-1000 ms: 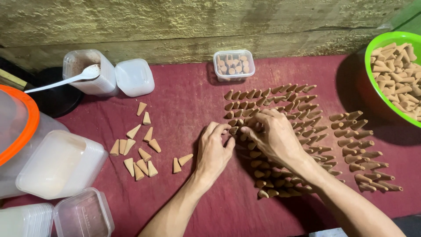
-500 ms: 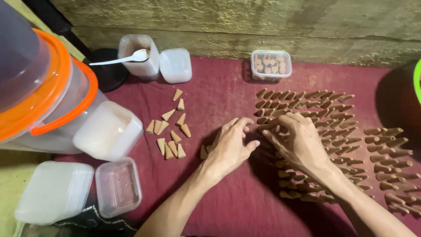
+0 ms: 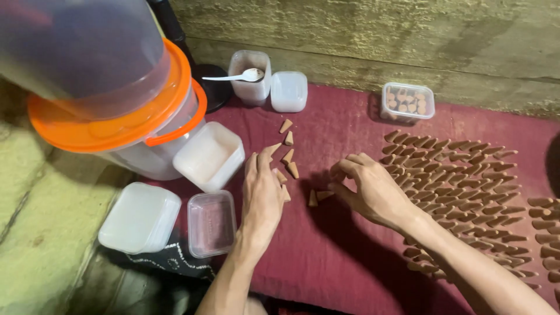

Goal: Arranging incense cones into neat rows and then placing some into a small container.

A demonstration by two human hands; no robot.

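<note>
We log left hand [image 3: 263, 195]: flat, fingers spread, palm down over loose pale tan incense cones [image 3: 287, 156] scattered near left edge of dark red cloth [image 3: 338, 256]; nothing gripped. Right hand [image 3: 373, 189]: half curled, fingertips just beside two cones [image 3: 318, 197] at cloth middle; whether it holds one, we cannot tell. Ordered rows of darker brown cones [image 3: 461, 175] fill cloth's right side. Small clear plastic box of cones [image 3: 408, 102] at far edge. White plastic spoon [image 3: 239, 76] rests across open powder tub [image 3: 251, 76]. Orange-rimmed clear bucket [image 3: 116, 111] off left edge.
</note>
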